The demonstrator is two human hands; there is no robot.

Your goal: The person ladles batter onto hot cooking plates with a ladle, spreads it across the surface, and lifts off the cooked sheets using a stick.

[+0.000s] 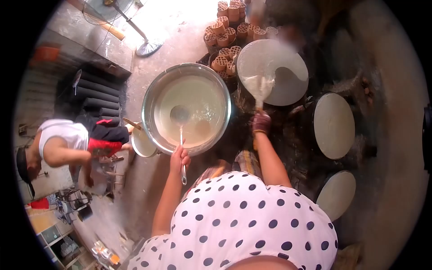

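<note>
My left hand (180, 157) is closed round the handle of a metal ladle (180, 118), whose bowl is over or in the pale batter (195, 92) of a large metal basin (148, 85). My right hand (261, 122), in a dark red glove, grips the handle of a whitish flat spatula (259, 87). The spatula's blade lies over a round griddle (285, 92). Pale batter covers the upper and left part of that griddle, while a greyer patch shows on its right.
Two more round griddles (334, 126) (337, 194) stand at the right. Perforated clay cylinders (220, 33) are stacked beyond the basin. A white bucket (143, 144) sits left of it. Another person (67, 144) bends at the far left; a fan (146, 47) stands at the upper left.
</note>
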